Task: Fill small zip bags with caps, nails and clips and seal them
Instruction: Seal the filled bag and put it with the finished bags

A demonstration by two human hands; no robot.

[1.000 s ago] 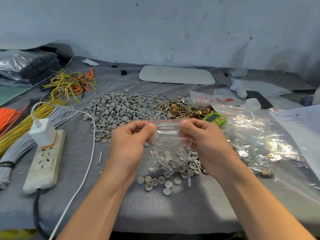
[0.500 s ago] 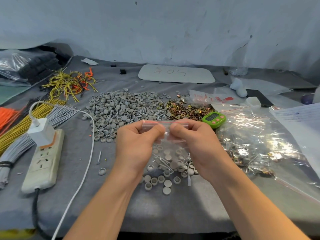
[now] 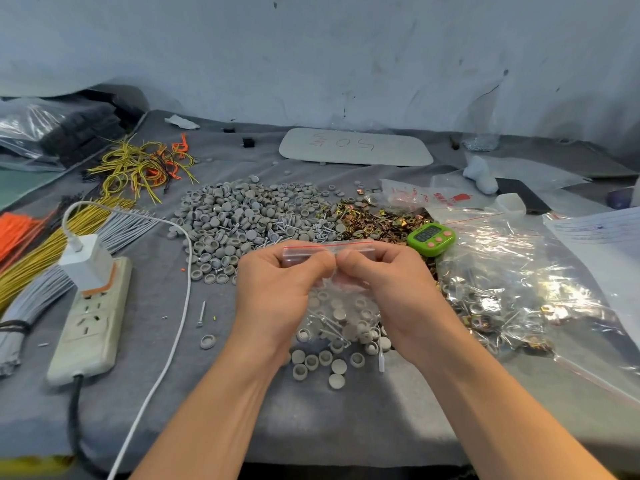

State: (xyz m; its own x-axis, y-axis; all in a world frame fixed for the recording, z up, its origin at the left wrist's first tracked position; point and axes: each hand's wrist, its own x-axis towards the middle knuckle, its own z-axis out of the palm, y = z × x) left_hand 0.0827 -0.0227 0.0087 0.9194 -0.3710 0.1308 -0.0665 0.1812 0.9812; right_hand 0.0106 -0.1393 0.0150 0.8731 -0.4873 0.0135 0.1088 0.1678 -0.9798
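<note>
Far left of the green timer (image 3: 431, 237) lay a white power strip (image 3: 90, 320). Closer to the timer spread the heap of grey caps (image 3: 242, 216), with nails (image 3: 294, 227) mixed in along its timer-side edge.

Just left of the timer and nearer the person, the left hand (image 3: 277, 292) pinched the small zip bag (image 3: 329, 248) under its red-lined strip. The bag hung between both hands and held caps and nails; whether clips were inside could not be told. The right hand (image 3: 391, 289) pinched the same strip, its fingertips almost meeting the left's at the middle.

Brass clips (image 3: 377, 220) lay just left of the timer, and a large clear bag (image 3: 536, 289) of filled packets sat to its right.

The step looked like sealing. The next move probably called for running both pinches outward to the strip's ends with firm, even pressure.
</note>
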